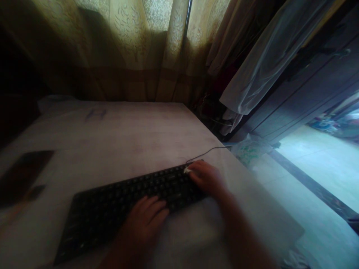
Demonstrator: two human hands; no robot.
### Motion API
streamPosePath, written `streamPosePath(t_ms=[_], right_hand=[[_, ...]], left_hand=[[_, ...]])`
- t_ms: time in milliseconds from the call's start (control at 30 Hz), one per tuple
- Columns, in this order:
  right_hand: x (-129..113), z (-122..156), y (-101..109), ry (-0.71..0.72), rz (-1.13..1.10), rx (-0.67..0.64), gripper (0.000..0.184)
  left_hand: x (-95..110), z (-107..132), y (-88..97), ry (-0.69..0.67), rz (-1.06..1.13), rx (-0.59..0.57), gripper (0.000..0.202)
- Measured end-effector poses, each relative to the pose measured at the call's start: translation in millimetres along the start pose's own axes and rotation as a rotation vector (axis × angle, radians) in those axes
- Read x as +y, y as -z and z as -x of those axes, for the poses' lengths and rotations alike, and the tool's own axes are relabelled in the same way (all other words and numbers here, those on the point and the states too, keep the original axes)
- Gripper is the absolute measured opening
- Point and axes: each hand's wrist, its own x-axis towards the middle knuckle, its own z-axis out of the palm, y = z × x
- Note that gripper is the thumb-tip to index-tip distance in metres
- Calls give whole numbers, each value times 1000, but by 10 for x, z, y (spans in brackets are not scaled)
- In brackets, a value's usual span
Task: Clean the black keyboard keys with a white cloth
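Closest to the camera is the left hand (pixel 146 220), palm down, laid over the middle of the near side of a black keyboard (pixel 120 198). Its fingers are a little bit spread and it holds nothing I can see. The keyboard lies under both hands, on the near part of a pale surface (pixel 157 138), tilted so its left end is closer to the camera and its right end points toward the right edge of the surface. The right hand (pixel 206 177) is over the keyboard's far right corner, with its fingertips pinching a small white scrap (pixel 187 170) right by the keys. A thin cord (pixel 207 151) runs from the keyboard's far side, near the right hand, to the right edge of the surface. Near the left edge is a dark flat thing (pixel 25 173), too blurry to name, well apart from the left hand. Just past the right edge sits a clear plastic bag (pixel 248 149). Behind the far edge hangs a yellow and brown curtain (pixel 131 48), and a white cloth (pixel 255 63) hangs beyond the far right corner.
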Motion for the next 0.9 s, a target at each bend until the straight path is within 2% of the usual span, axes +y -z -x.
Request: streamPosePath(t_ms=[233, 467, 600, 767, 900], right_hand=[[-60, -10, -105, 93, -9, 47, 20], [-86, -11, -112, 95, 6, 35, 18], [-79, -3, -96, 99, 7, 36, 18], [-116, -4, -126, 144, -33, 97, 21], [-200, -17, -148, 191, -25, 66, 23]], left_hand=[[2, 4, 11, -2, -12, -10, 36], [12, -16, 6, 0, -11, 2, 34], [21, -70, 81, -10, -12, -28, 34], [14, -164, 218, -70, -41, -96, 32], [5, -183, 243, -78, -50, -104, 30]])
